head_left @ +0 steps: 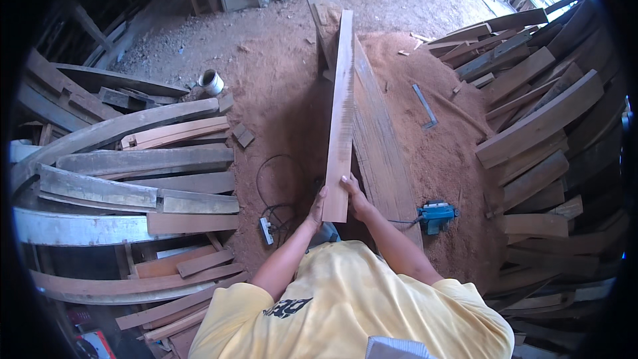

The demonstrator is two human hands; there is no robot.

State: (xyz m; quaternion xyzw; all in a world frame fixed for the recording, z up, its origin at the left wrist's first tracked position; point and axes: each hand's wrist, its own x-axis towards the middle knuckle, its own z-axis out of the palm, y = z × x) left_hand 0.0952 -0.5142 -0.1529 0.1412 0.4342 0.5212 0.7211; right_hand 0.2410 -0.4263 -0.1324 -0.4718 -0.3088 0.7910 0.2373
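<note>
A long, light-brown wooden board [341,126] stretches away from my body, its near end between my two hands. My left hand [317,206] is closed on its left edge near that end. On the opposite edge, my right hand [355,194] grips with the thumb on top of the face. Rough darker marks run along the board's right side. Beneath and to the right lies a wide weathered plank [384,153], which the board's far end overlaps; whether they touch I cannot tell. A blue corded power tool [436,217] sits right of the plank's near end.
Wooden pieces are stacked at left [126,159] and right [545,119]. A metal square [426,108] lies on sawdust [458,159]. A white can [211,82] stands at the left pile's far end. Near my left forearm are a white power strip [266,230] and a looped dark cable [259,176].
</note>
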